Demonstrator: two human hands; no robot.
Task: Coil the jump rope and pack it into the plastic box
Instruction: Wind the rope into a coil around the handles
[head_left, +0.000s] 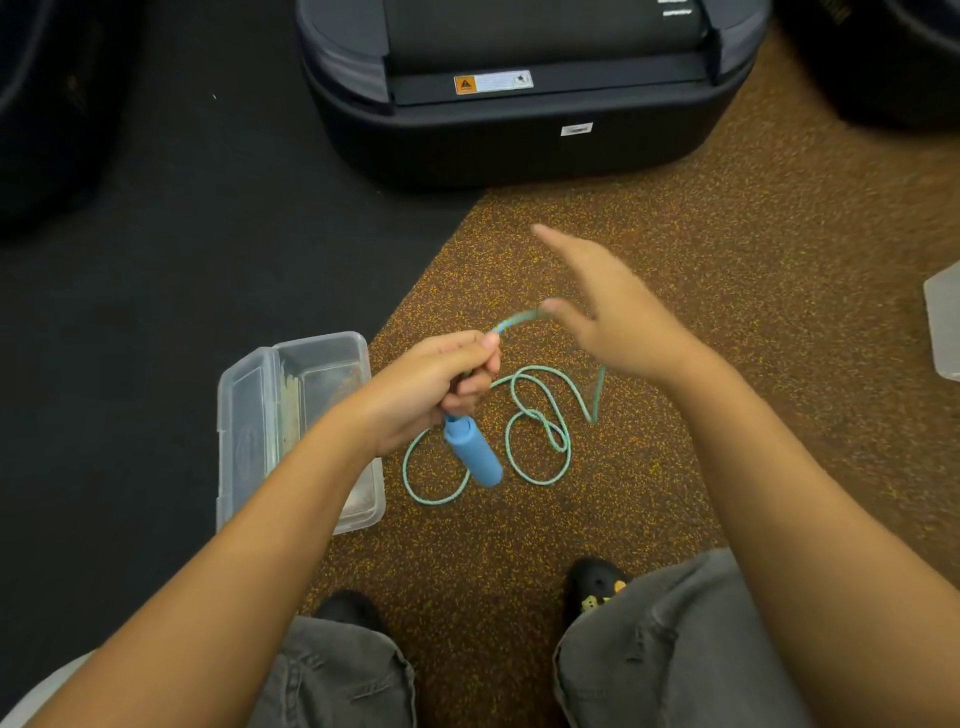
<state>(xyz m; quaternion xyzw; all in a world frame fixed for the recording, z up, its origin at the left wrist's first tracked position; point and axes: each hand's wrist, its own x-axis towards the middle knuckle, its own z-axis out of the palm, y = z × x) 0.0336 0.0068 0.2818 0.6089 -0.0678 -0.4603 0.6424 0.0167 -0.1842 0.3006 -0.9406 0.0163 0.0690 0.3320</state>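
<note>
Jump rope (540, 441) loops on the floor; left hand (447, 384) clamps its blue handle (472, 449), top hidden. Right hand (613, 317), blurred, spreads open. Plastic box (249, 405) left, partly covered.

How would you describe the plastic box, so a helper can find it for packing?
Start at the big dark machine at the top, then come down along the black mat's edge. The plastic box lies there, left of the rope, under the left forearm. It is clear, open and hinged.
</note>
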